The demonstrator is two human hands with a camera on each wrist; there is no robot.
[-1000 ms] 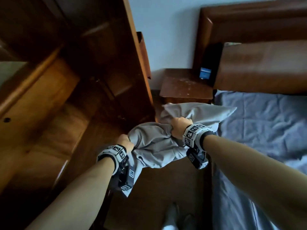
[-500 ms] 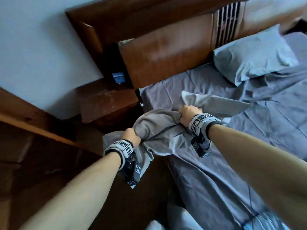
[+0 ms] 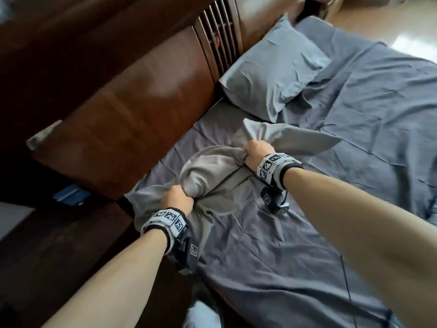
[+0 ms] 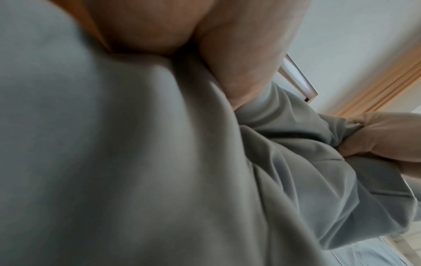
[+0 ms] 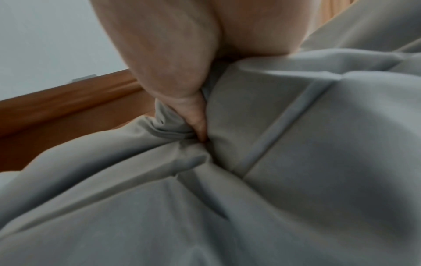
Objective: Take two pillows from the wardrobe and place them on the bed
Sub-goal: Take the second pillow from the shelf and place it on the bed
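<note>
Both my hands hold a limp grey pillow (image 3: 212, 169) over the near left part of the bed (image 3: 295, 256). My left hand (image 3: 177, 197) grips a bunched fold at its near end. Further right, my right hand (image 3: 256, 153) clutches another fold, and a flat corner sticks out past it. The left wrist view is filled by the grey fabric (image 4: 136, 162), with my left hand (image 4: 227, 54) clenched on it. The right wrist view shows my right hand (image 5: 182, 90) dug into the grey cloth (image 5: 296, 144). A second grey-blue pillow (image 3: 272, 67) lies against the headboard.
A dark wooden headboard (image 3: 123, 110) with a slatted panel (image 3: 220, 34) runs along the bed's far side. A nightstand (image 3: 59, 233) stands at the left. The wrinkled grey sheet covers the mattress. Bright floor (image 3: 402, 24) shows beyond the bed at top right.
I have turned from the wardrobe toward the bed, carrying the pillow with both hands. It now hangs over the sheet rather than over the floor by the nightstand.
</note>
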